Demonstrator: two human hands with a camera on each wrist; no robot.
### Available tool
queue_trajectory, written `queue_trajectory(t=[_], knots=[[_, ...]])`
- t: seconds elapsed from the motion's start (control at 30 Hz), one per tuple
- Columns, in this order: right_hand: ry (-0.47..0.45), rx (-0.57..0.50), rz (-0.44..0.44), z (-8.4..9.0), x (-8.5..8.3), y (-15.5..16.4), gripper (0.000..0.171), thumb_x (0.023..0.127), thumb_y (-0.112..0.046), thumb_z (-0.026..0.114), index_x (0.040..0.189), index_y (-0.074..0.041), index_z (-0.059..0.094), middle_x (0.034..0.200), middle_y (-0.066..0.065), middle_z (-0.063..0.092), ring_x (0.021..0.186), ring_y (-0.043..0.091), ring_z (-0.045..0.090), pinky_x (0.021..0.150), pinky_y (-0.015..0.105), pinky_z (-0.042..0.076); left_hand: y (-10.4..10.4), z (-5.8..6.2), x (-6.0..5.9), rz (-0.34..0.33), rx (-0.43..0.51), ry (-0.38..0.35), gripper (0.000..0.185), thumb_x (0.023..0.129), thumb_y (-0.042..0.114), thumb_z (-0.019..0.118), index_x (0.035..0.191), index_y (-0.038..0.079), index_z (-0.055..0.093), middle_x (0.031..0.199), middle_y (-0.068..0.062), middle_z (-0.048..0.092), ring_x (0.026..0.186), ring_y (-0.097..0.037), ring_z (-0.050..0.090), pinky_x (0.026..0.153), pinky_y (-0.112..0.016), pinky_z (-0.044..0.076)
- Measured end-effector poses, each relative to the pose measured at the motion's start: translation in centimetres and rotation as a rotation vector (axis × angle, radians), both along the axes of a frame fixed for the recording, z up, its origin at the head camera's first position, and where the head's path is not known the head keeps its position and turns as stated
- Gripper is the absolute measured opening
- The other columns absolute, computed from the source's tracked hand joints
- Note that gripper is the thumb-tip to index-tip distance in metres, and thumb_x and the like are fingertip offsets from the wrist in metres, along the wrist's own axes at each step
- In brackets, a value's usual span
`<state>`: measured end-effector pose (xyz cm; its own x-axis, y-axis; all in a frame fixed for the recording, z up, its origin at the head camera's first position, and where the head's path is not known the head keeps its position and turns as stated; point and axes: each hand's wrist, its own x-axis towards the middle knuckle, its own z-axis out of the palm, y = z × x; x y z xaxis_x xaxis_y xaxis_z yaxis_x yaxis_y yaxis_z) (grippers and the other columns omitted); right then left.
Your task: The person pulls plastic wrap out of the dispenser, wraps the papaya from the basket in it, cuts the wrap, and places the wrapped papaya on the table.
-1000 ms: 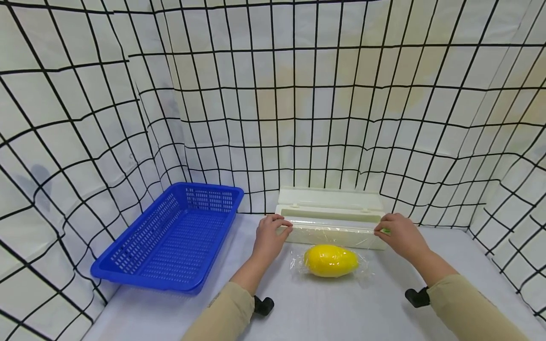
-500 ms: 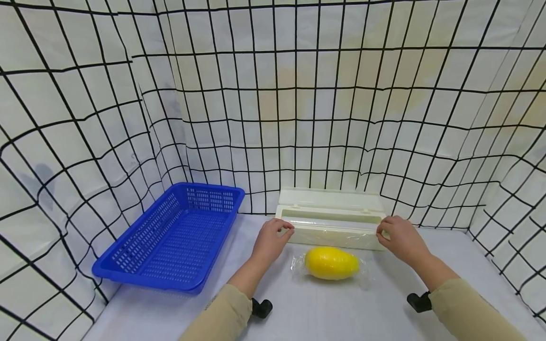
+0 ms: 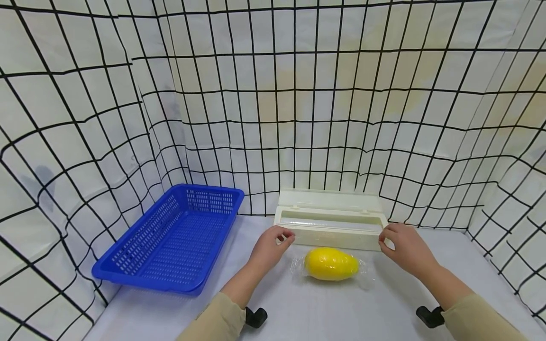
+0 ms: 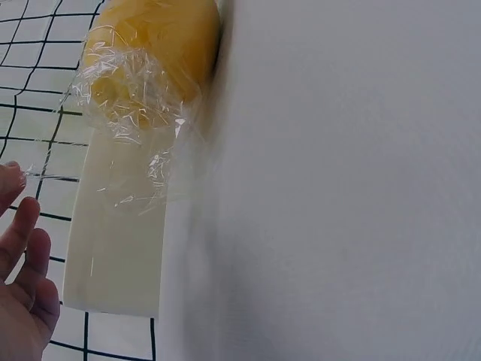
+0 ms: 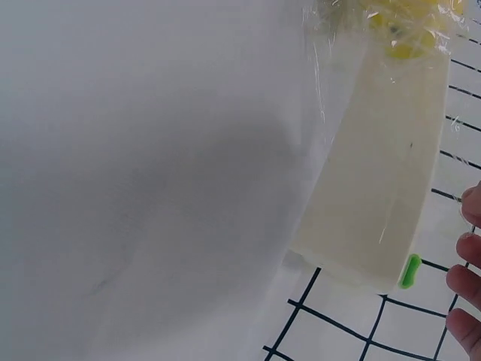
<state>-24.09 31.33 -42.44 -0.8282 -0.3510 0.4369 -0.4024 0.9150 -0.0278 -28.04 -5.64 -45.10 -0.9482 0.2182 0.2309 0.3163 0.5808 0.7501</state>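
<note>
A yellow, papaya-shaped fruit (image 3: 331, 264), wrapped in clear film with crumpled ends, lies on the white table. Behind it stands a cream cling film dispenser box (image 3: 337, 239), its lid (image 3: 330, 199) tipped back and a film roll (image 3: 328, 224) inside. Near the box's left front corner, my left hand (image 3: 269, 247) pinches the edge of a clear sheet of cling film (image 4: 52, 177) between thumb and finger. My right hand (image 3: 405, 248) pinches the film's other side by the right corner. The sheet is nearly invisible in the head view.
A blue perforated plastic basket (image 3: 166, 279) stands to the left. White walls with black grid lines (image 3: 315, 104) enclose the back and sides. A green slider (image 5: 409, 271) sits at the dispenser's right end.
Both hands have drawn back slightly from the dispenser toward the body, still pinching the film. The wrapped fruit, dispenser and basket stay where they were.
</note>
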Motion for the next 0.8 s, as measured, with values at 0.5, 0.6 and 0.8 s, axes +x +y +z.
queue_trajectory(t=[0.5,0.6,0.8], knots=[[0.022,-0.016,0.029,-0.4,3.8,0.2,0.021,0.076,-0.011,0.080,0.078,-0.025,0.064,0.088,-0.008,0.062,0.081,0.017,0.058,0.072,0.041,0.051,-1.3,0.1,2.2,-0.128,-0.009,-0.027,0.013,0.097,0.035,0.064,0.103,0.026,0.073,0.094,0.015,0.063,0.089,-0.012,0.056,0.076,-0.030,0.048],[0.029,-0.014,0.050,-0.6,4.6,0.2,0.024,0.075,-0.011,0.081,0.078,-0.027,0.063,0.088,-0.010,0.061,0.081,0.016,0.058,0.072,0.043,0.051,-1.8,0.2,2.6,-0.161,-0.011,-0.062,0.013,0.096,0.037,0.065,0.103,0.029,0.073,0.098,0.016,0.064,0.091,-0.012,0.055,0.078,-0.031,0.047],[0.022,0.016,0.078,-1.1,5.4,0.1,0.027,0.073,-0.011,0.082,0.077,-0.029,0.062,0.088,-0.011,0.062,0.082,0.016,0.059,0.073,0.042,0.053,-2.6,0.1,2.7,-0.252,-0.029,-0.074,0.008,0.096,0.033,0.066,0.101,0.030,0.072,0.098,0.016,0.064,0.093,-0.012,0.056,0.083,-0.035,0.047]])
